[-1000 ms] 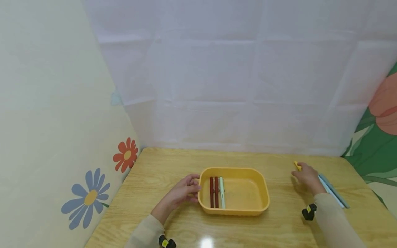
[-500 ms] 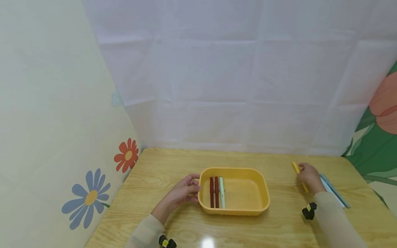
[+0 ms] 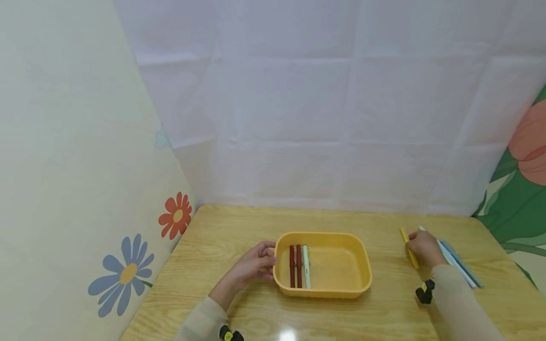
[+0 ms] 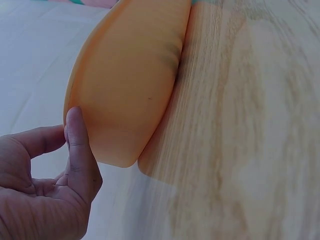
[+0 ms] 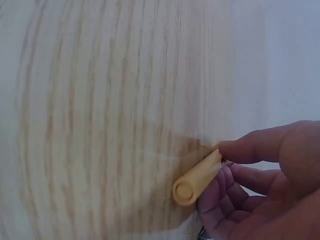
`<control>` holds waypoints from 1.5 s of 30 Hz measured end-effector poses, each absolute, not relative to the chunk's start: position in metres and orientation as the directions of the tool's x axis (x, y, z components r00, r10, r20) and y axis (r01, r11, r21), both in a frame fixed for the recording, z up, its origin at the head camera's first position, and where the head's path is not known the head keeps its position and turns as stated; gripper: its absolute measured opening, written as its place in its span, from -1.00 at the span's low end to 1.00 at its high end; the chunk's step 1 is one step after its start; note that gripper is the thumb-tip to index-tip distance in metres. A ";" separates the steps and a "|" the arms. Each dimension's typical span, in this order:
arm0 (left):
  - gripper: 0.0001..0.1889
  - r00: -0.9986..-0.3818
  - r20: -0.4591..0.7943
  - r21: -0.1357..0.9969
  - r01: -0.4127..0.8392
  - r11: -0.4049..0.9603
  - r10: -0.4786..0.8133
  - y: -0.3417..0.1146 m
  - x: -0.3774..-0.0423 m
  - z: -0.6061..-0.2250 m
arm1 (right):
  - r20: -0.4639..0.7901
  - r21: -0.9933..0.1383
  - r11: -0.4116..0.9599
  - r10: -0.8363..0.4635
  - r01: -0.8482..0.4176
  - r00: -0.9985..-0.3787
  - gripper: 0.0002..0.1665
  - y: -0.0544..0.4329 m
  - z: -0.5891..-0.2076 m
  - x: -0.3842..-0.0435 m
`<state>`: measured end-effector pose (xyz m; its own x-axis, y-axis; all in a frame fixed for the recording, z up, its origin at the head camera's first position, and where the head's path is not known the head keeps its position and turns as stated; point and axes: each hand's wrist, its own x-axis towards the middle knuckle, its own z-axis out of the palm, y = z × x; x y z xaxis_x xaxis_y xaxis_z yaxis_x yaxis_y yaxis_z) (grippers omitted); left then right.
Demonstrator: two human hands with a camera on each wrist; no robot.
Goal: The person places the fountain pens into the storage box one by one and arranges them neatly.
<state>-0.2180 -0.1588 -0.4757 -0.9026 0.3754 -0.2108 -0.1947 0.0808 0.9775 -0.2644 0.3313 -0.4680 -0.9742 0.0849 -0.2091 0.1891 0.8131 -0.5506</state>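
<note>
My left hand (image 3: 252,265) pinches the left rim of a yellow plastic tray (image 3: 328,293) between thumb and fingers. The tray's outer wall (image 4: 125,90) fills much of the left wrist view. Inside, two dark red pens (image 3: 292,266) and one mint green pen (image 3: 306,267) lie side by side at the left. Over on the right, my right hand (image 3: 426,248) pinches a yellow pen (image 3: 409,248) low at the table. The right wrist view shows that pen's round end (image 5: 185,192) pointing out from the fingers. A pale pen (image 3: 462,274) lies partly hidden under the right hand.
Beside the pale pen is a grey-blue pen (image 3: 465,267). The wooden table (image 3: 350,317) ends at a white cloth backdrop (image 3: 290,118). A flower-printed wall (image 3: 106,189) stands at the left, another printed panel at the right.
My right hand's fingers have drawn in, and the yellow pen has shifted slightly left and nearer, with more of it showing. The left hand and tray have stayed put.
</note>
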 end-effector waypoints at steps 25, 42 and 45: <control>-0.41 -0.904 -0.215 0.977 -0.198 0.084 0.370 -0.158 -0.218 -0.476 | -0.321 -0.914 0.270 -0.018 0.304 -0.947 -0.24 0.311 -0.465 -0.245; -0.42 -0.903 -0.206 0.979 -0.195 0.067 0.378 -0.158 -0.220 -0.476 | -0.279 -0.930 0.266 -0.071 0.252 -0.958 -0.27 0.273 -0.444 -0.229; -0.42 -0.904 -0.207 0.978 -0.198 0.064 0.374 -0.159 -0.219 -0.476 | -0.261 -0.941 0.249 -0.097 0.231 -0.960 -0.28 0.268 -0.443 -0.225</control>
